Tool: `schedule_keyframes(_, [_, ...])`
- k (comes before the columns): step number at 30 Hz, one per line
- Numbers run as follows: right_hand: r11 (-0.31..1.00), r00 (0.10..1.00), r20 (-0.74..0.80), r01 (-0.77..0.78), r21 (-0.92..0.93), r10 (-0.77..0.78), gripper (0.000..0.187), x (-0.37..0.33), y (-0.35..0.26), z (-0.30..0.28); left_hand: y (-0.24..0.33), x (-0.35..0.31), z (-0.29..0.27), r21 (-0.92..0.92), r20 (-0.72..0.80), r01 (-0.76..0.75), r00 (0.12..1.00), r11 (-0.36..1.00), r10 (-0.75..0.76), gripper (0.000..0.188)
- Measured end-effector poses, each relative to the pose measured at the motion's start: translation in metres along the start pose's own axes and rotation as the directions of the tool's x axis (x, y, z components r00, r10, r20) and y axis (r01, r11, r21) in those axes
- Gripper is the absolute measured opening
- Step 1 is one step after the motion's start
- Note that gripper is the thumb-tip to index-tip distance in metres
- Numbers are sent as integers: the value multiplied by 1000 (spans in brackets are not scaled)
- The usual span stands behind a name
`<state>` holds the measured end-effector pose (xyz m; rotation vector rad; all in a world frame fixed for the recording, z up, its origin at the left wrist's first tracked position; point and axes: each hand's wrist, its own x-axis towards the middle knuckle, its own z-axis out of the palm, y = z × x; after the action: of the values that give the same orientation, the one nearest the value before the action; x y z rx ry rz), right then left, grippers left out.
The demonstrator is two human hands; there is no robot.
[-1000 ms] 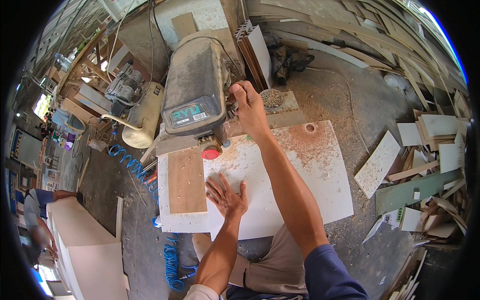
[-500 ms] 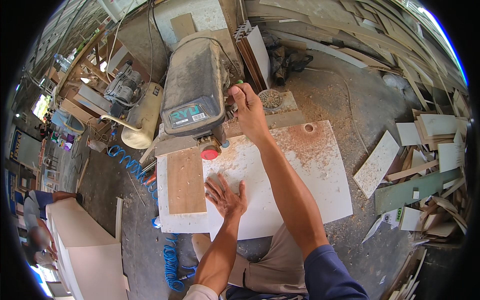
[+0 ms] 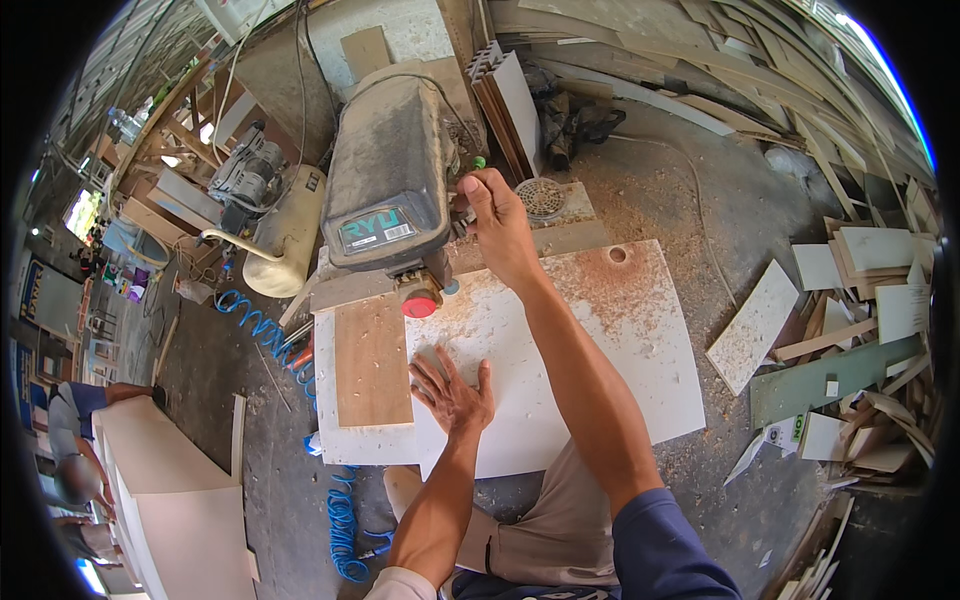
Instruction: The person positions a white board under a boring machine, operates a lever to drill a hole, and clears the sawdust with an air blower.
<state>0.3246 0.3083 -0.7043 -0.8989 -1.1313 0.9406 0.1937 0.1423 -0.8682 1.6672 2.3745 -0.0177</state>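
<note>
The left hand (image 3: 458, 402) lies flat with fingers spread on the white board (image 3: 515, 400), which, unmoved, reaches near and right from beneath the drill press (image 3: 385, 180). The right hand (image 3: 500, 225) stays curled at the machine's right side; what its fingers close on cannot be told. A green knob (image 3: 479, 162) now shows just beyond it; a second ago, green showed on its near side.

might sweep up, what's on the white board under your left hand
The left hand rests spread on the white board; brown dust is scattered, some around a round hole. The machine head and right forearm hide parts; what lies there can't be seen.
</note>
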Motion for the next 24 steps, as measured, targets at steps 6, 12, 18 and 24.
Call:
schedule_keyframes(6, [1000,1000,-10,11,12,-11,37,-4,-2,1,-3,2,4,13,-19,-1,1000,1000,1,96])
schedule_keyframes(12, [1000,1000,1,26,7,-26,37,-5,1,-2,0,0,1,1,-9,4,1000,1000,-4,97])
schedule_keyframes(18, [999,1000,16,8,35,-9,37,-7,0,-3,0,0,0,9,-7,9,1000,1000,-9,97])
schedule_keyframes(24, [999,999,20,44,3,-44,37,-7,4,-5,0,1,2,5,-15,6,1000,1000,-6,96])
